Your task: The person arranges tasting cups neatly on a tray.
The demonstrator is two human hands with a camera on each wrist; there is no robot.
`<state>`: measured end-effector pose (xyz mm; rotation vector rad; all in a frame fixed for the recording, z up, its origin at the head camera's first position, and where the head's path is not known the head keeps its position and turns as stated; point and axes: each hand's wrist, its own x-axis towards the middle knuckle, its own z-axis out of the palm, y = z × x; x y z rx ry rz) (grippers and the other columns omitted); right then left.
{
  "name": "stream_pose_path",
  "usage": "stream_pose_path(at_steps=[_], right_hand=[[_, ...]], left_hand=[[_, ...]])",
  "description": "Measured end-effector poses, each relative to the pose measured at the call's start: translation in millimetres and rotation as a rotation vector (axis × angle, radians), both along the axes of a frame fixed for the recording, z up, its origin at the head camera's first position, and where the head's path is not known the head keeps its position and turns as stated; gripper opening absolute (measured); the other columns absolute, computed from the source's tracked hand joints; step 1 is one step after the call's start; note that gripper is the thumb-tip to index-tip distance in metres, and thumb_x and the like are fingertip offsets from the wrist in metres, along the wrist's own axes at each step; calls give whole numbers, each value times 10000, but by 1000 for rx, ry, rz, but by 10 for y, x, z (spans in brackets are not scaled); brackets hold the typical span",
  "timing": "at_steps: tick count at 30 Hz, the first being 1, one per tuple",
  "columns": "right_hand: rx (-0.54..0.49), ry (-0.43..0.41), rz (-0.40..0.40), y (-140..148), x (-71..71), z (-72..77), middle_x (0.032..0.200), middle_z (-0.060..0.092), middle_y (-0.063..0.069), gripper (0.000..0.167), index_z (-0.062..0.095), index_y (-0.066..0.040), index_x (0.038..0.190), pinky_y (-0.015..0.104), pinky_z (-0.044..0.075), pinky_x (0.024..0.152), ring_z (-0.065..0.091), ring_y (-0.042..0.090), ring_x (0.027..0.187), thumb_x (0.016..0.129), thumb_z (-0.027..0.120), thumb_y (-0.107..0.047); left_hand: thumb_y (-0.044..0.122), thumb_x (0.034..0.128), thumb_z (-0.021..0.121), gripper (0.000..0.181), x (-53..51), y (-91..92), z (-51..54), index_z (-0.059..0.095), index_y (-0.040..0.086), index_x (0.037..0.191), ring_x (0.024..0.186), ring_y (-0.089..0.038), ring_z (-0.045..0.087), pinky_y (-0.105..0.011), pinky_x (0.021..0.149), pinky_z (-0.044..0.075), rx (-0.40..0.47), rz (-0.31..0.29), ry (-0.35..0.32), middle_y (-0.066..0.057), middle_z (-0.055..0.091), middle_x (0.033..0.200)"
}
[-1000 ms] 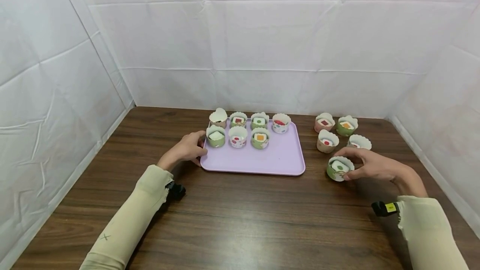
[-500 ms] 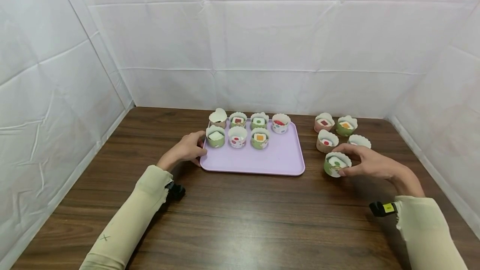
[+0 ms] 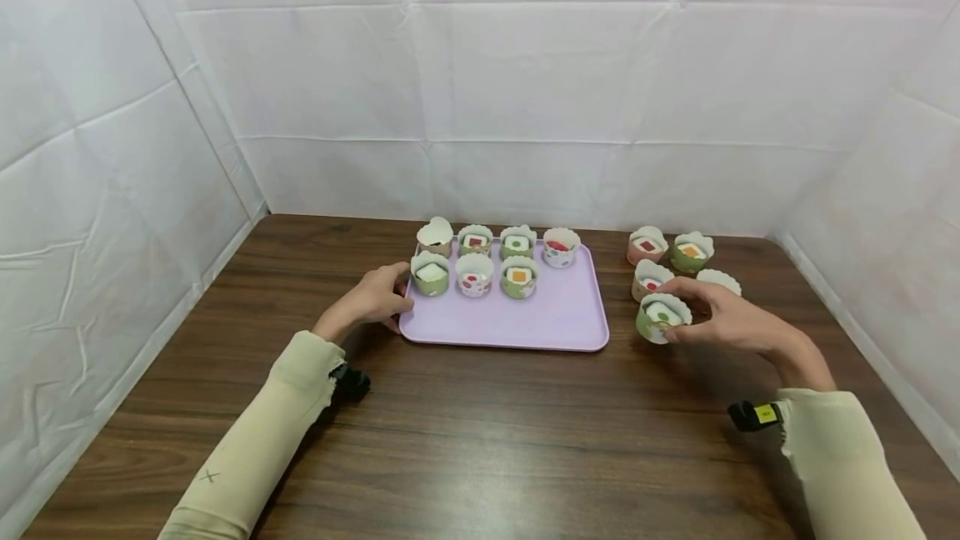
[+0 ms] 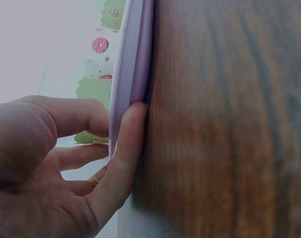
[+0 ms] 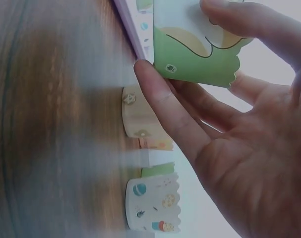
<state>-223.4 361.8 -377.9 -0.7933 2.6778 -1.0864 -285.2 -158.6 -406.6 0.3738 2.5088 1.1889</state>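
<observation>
The left hand point(image 3: 372, 298) grips the left edge of a lilac tray point(image 3: 555, 315); in the left wrist view its thumb and fingers point(image 4: 129, 131) pinch the tray's rim point(image 4: 121, 84). Seven scalloped paper cups stand in two rows at the tray, among them a green one point(image 3: 431, 279) beside the left hand. At the right, the right hand point(image 3: 738, 327) holds a green cup point(image 3: 652, 327) with a white, green-marked piece inside. The right wrist view shows this green cup point(image 5: 195, 59) between the thumb and fingers of the right hand point(image 5: 249, 119), lifted off the table.
Behind the right hand stand several more cups: a pink one point(image 3: 647, 247), a green one point(image 3: 692, 252), a tan one point(image 3: 642, 283) and a white one point(image 3: 723, 278), partly hidden. White cloth point(image 3: 525, 73) hangs around the brown wooden table point(image 3: 480, 440).
The right hand has moved left and slightly toward the back with the green cup, which now partly covers the tan cup. The left hand has stayed at the tray's edge.
</observation>
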Motion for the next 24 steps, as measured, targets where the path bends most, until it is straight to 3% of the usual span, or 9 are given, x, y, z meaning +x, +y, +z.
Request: stream_pose_path(at_steps=[8, 18, 24], right_hand=[[1, 64, -100, -163, -54, 64, 1152, 648, 63, 480, 612, -131, 1332, 169, 539, 797, 617, 71, 972, 894, 805, -167], [-18, 31, -157, -388, -166, 100, 1485, 546, 82, 528, 600, -161, 1388, 102, 506, 913, 544, -11, 1183, 908, 803, -245], [-3, 53, -158, -540, -252, 113, 1351, 607, 81, 525, 607, -159, 1386, 146, 509, 925, 570, 143, 1156, 915, 796, -292]], left_hand=[[-29, 914, 580, 520, 0, -13, 6, 449, -35, 1417, 787, -288, 664, -368, 594, 675, -12, -3, 12, -209, 522, 1048], [-32, 911, 580, 564, -18, -11, -11, 423, -36, 1453, 821, -296, 659, -367, 600, 677, -15, 2, 7, -213, 515, 1060], [-35, 897, 592, 523, -30, -5, -18, 456, -28, 1402, 806, -277, 644, -363, 594, 676, -24, 9, 11, -186, 514, 1015]])
